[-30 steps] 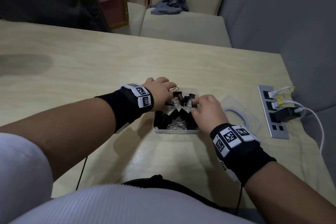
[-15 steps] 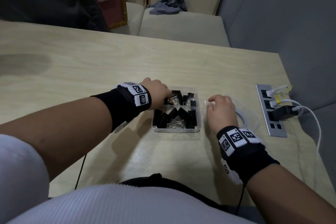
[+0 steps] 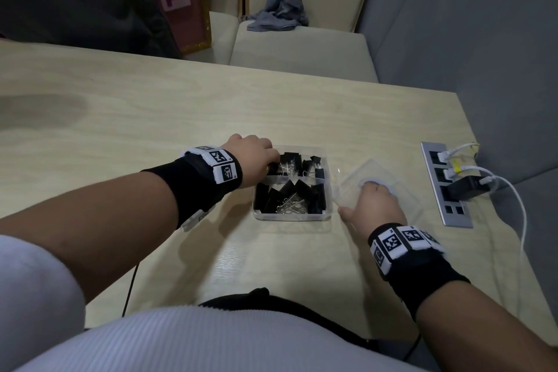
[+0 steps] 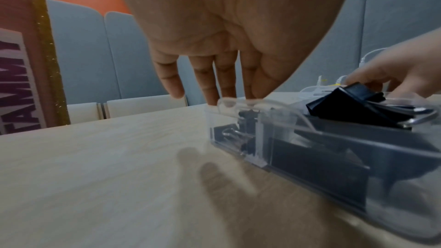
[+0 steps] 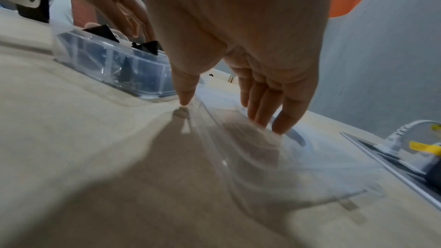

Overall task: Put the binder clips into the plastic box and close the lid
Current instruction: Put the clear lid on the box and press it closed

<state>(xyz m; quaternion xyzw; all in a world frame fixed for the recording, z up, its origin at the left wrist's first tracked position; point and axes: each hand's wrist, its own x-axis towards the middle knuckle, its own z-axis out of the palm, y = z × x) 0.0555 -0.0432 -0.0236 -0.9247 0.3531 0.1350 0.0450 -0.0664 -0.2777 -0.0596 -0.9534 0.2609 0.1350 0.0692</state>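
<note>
Head view: black metal binder clips (image 3: 290, 190) all inside clear rectangular plastic box (image 3: 291, 216) on table. Left hand (image 3: 255, 157), fingers straight, steadies box edge. Right hand (image 3: 376, 205), fingers flat, presses clear plastic lid (image 3: 401, 187) lying beside box, prob. to lift it. Lid not yet on.
</note>
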